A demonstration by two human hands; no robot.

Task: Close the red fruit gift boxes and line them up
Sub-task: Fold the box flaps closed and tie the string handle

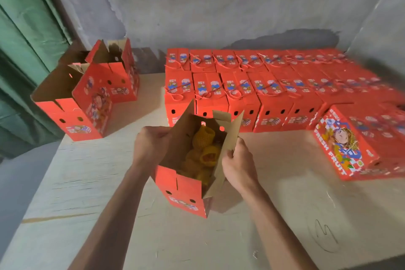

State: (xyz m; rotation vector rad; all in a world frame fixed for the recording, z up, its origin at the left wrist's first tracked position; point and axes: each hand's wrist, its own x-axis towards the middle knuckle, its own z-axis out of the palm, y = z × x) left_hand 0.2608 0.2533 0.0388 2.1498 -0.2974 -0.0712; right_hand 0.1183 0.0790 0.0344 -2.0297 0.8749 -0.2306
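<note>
Standing between both hands [151, 144] [237, 164], open box [186, 190], flaps gripped.

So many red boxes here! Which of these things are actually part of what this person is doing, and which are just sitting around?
Part of the job:
- open box with netted fruit, flaps held by left hand and right hand
- two open boxes waiting at the left
- closed boxes lined up at the back

Just lying about:
- green curtain
- pen scribble on the table

Likely packing storeroom, bare concrete wall [219, 6], rows of closed boxes [274, 85]
</note>
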